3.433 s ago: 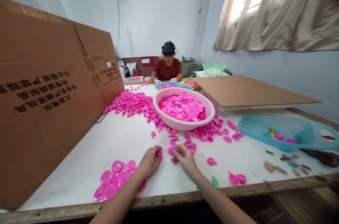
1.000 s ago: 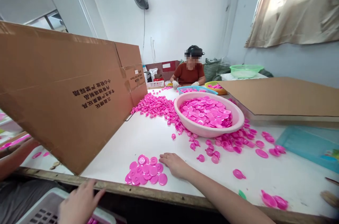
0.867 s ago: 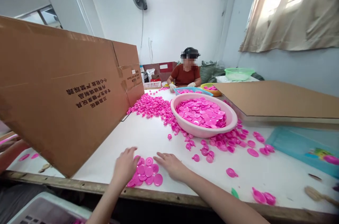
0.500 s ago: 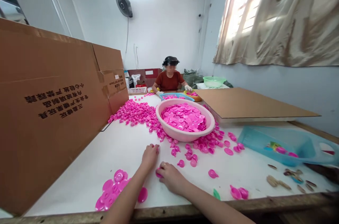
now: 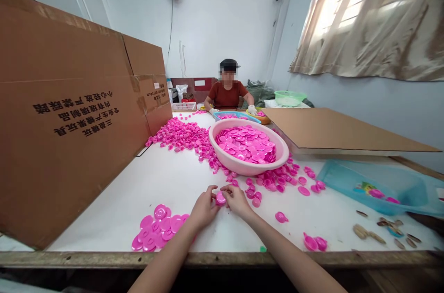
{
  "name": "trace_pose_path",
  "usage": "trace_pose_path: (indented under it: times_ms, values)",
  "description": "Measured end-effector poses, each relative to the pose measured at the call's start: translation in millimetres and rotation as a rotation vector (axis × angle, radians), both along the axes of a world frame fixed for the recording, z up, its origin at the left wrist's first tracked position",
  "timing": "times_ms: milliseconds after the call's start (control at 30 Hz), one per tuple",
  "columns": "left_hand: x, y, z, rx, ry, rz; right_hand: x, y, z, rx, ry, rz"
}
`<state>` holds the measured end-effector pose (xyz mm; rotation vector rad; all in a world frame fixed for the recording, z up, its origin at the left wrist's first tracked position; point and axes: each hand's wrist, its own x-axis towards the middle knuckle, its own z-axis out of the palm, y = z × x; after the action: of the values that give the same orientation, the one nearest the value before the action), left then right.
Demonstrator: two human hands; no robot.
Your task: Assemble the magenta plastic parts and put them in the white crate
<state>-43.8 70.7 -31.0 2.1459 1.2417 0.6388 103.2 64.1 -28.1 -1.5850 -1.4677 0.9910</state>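
Between my two hands, just in front of the big basin, is a small round pink plastic toy piece (image 5: 220, 198). My left hand (image 5: 205, 206) pinches its left side with thumb and fingers. On the other side, the fingertips of my right hand (image 5: 237, 199) close on its right edge. Whether it is one part or two pressed together I cannot tell. Flat pink toy saucers (image 5: 160, 228) lie in a heap left of my left forearm, which partly covers them. Small pink toy cups (image 5: 281, 217) with handles lie loose to the right.
A pale pink basin (image 5: 239, 167) full of pink discs stands mid-table, with pink pieces (image 5: 182, 135) heaped around it. Cardboard boxes (image 5: 79, 99) wall the left. At right are a cardboard sheet (image 5: 347, 131), a blue tray (image 5: 374, 203) and peanut shells (image 5: 367, 234). A gloved co-worker (image 5: 229, 94) sits opposite.
My hands have come together and moved slightly forward and right, now both on one pink piece. Before, they were apart, each at its own piece. The view has tilted down.
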Motion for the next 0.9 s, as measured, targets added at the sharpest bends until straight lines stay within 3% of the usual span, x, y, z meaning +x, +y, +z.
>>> trace_pose_path:
  times_ms: [233,333,400,467,533,600,733,900]
  values:
    - [-4.3,-1.1,4.0,-0.033,-0.076,-0.026,-9.2,2.5,-0.1,-0.134,-0.110,0.069]
    - [-3.4,2.5,5.8,-0.121,-0.173,-0.050,-7.0,1.9,1.5,-0.088,-0.182,0.085]
    - [2.9,8.6,5.5,-0.168,-0.184,0.058,-6.8,1.5,-1.0,-0.025,-0.221,0.061]
    - [13.4,16.4,4.5,-0.130,-0.096,0.267,-8.1,1.0,-5.4,-0.025,-0.202,0.055]
    - [25.2,23.3,3.2,-0.047,0.068,0.468,-9.4,0.7,-9.5,-0.095,-0.111,0.049]
    - [34.4,27.0,2.1,0.000,0.229,0.548,-8.6,1.0,-11.1,-0.184,0.044,0.030]
    - [40.5,26.0,0.7,0.017,0.376,0.492,2.2,6.8,-4.9,-0.378,0.331,0.152]
    - [40.5,25.8,-1.9,0.046,0.388,0.409,14.5,18.1,0.9,-0.496,0.140,0.262]
